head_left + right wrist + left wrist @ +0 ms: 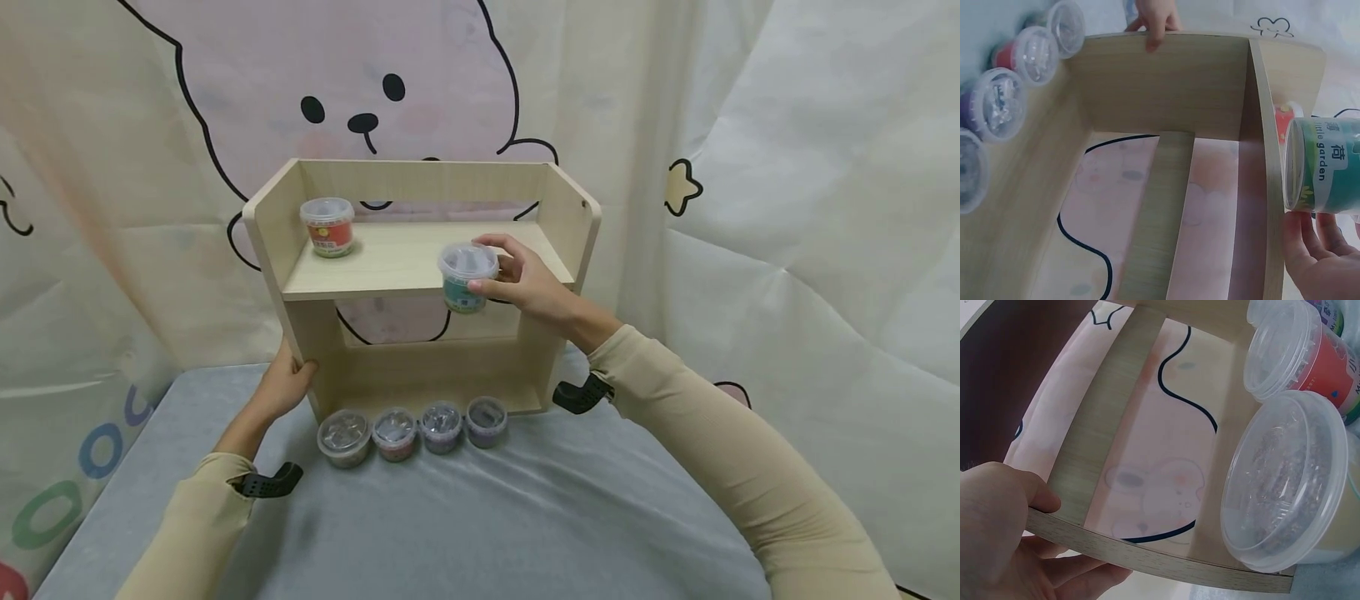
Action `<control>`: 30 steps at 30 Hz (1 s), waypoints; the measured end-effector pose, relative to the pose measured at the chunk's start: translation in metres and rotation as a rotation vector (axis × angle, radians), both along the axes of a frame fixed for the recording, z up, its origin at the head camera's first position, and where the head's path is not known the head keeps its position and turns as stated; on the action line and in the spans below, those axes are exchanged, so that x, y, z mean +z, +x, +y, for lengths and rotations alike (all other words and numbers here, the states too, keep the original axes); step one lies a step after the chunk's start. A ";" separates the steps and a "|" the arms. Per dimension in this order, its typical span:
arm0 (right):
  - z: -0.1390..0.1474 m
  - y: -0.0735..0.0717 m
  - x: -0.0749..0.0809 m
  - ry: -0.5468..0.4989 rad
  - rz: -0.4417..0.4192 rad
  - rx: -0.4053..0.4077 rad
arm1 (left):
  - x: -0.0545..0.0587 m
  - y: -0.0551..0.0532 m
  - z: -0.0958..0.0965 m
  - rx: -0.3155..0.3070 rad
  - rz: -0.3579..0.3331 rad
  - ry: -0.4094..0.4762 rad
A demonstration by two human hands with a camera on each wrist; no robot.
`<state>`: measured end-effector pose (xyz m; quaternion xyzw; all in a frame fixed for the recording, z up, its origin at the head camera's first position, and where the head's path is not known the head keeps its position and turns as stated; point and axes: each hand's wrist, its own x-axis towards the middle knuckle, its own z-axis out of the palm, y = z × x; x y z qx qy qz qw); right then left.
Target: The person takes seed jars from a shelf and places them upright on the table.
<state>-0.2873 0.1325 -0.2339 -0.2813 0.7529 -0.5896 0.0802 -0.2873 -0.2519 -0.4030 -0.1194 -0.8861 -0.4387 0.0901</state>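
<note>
My right hand (528, 283) grips a clear-lidded plastic tub with a teal label (467, 287) between thumb and fingers, at the front edge of the upper shelf. In the right wrist view the teal tub (1325, 165) shows "little garden" on its label. My left hand (288, 379) holds the left side panel of the pale wooden shelf unit (427, 367), thumb on the inner side and fingers outside, as the left wrist view shows with the hand (1029, 531) at the panel's edge. A tub with a red label (330, 229) stands at the left of the upper shelf.
Several lidded tubs stand in a row on the grey cloth-covered table (465, 525) before the lower shelf, among them a larger tub (345, 437) at the left end and a purple-toned tub (486, 421) at the right end. A bear-print curtain (615, 108) hangs behind.
</note>
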 end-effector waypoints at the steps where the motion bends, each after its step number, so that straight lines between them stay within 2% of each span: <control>1: 0.001 0.002 -0.001 -0.002 -0.002 0.002 | 0.000 0.000 -0.001 0.001 -0.001 -0.002; 7: 0.011 0.012 -0.008 0.027 0.001 0.012 | 0.001 0.002 -0.003 0.000 0.001 -0.001; 12: 0.023 0.015 -0.018 0.053 0.014 0.003 | 0.003 0.001 -0.001 -0.009 0.002 0.005; 19: 0.038 0.020 -0.034 0.098 -0.013 -0.030 | 0.001 0.003 -0.001 -0.001 -0.002 0.003; 24: 0.050 0.020 -0.052 0.125 -0.023 -0.059 | 0.002 0.002 0.002 -0.001 -0.002 0.006; 30: 0.064 0.020 -0.078 0.152 -0.022 -0.049 | 0.002 0.003 0.004 -0.001 -0.011 0.015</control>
